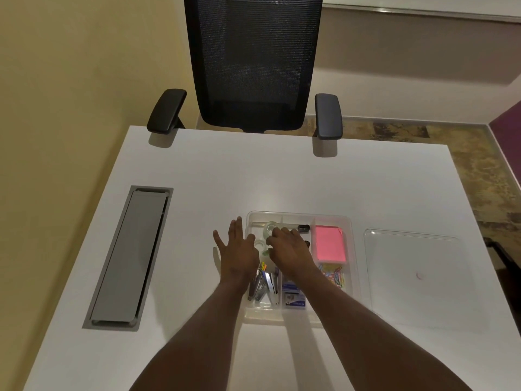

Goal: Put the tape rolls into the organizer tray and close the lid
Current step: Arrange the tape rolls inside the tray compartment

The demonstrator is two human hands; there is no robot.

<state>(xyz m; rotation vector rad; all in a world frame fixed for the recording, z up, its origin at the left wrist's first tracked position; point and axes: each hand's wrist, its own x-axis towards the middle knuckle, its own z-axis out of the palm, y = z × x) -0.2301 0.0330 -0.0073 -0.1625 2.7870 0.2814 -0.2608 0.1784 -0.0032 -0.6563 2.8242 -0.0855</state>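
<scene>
Tape rolls: one clear roll (270, 228) lies in the far-left compartment of the organizer tray (355, 266), ring face up; a second clear roll (258, 245) sits just nearer, partly hidden between the hands. Exact tilt of either: cannot tell.

Desk (282, 179): white, smooth, flat; wide open room on far half and near-left. Mesh-back office chair (253, 60) w/ black armrests stands at far edge. Grey metal cable hatch (131, 256), long and narrow, set flush in desk at left, well apart from tray.

Lid (411, 275): clear plastic, rounded rectangle, lies flat on desk just right of tray, not on it.

Tray: clear plastic, rectangular, divided, long axis running near-to-far. Contents: pink sticky notes (329, 244) at far right, coloured paper clips (335, 275) nearer, staplers (265, 286) at near left, blue staple boxes (293, 296) beside them, small black item (303, 228) at far middle.

Left hand (238, 255): fingers spread wide, palm down, over tray's left edge, holding nothing visible.

Right hand (287, 246): over tray, fingers curled down at the rolls; whether it grips one, cannot tell.
</scene>
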